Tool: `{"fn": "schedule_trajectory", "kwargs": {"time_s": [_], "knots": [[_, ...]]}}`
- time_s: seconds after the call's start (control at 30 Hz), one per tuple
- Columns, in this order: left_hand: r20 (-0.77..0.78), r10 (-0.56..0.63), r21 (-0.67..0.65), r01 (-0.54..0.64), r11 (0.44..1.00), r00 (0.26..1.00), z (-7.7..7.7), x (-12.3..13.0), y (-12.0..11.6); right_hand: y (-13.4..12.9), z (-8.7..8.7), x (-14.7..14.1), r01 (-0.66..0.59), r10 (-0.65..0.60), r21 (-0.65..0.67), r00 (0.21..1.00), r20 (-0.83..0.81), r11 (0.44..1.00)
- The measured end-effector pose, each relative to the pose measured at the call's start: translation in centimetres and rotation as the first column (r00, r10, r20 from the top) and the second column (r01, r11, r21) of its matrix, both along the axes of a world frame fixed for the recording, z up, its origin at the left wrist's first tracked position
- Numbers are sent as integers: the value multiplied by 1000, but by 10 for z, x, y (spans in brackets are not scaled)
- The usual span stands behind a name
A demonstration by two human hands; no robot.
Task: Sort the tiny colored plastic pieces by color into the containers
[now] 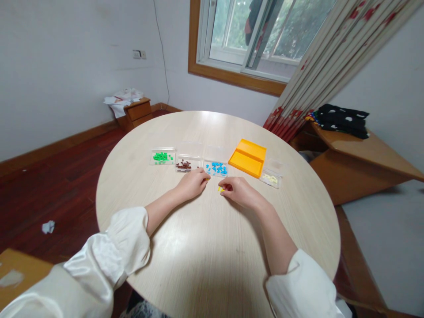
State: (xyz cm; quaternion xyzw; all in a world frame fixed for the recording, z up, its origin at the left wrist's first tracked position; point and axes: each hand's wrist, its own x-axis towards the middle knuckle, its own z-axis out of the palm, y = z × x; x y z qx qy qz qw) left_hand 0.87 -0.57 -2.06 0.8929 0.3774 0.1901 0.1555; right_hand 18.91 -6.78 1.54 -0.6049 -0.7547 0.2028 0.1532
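Round pale-wood worktop [198,247], seen from above. Lettering: any marks on the trays or on the papers [124,98] by the wall are too small to read.

Left hand [194,182]: grip pinched closed at a tiny yellow piece [208,179], mostly hidden by the fingers, just in front of the blue tray. Right hand [239,191]: thumb and fingers pinched on a small yellow piece [221,189], low over the wood near the middle. Short gap between the two sets of fingertips.

Clear trays, left to right: green tray [152,159] with green pieces [161,156]; brown tray [195,164] with dark brown pieces [183,165]; blue tray [215,175] with blue pieces [217,168]. Then an open orange case [247,164], turned at an angle, and beside its right corner a pale-yellow tray [278,182] with pale pieces [270,178].

Edges: the row sits inside the rim, with wood grain running behind it to the far edge. Green tray is nearest the left side, pale-yellow tray nearest the right. Between the forearms, a broad stretch of bare wood reaches to the near edge. White sleeves [127,238] overlap the near rim on both sides.
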Motion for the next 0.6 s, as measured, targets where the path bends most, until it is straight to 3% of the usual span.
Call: {"fn": "schedule_trajectory", "kwargs": {"time_s": [0.6], "knots": [[-16,20,-14,-20,1000,1000,3,3,-1,0,2,-7,0,0,-6,999,39,1000]]}}
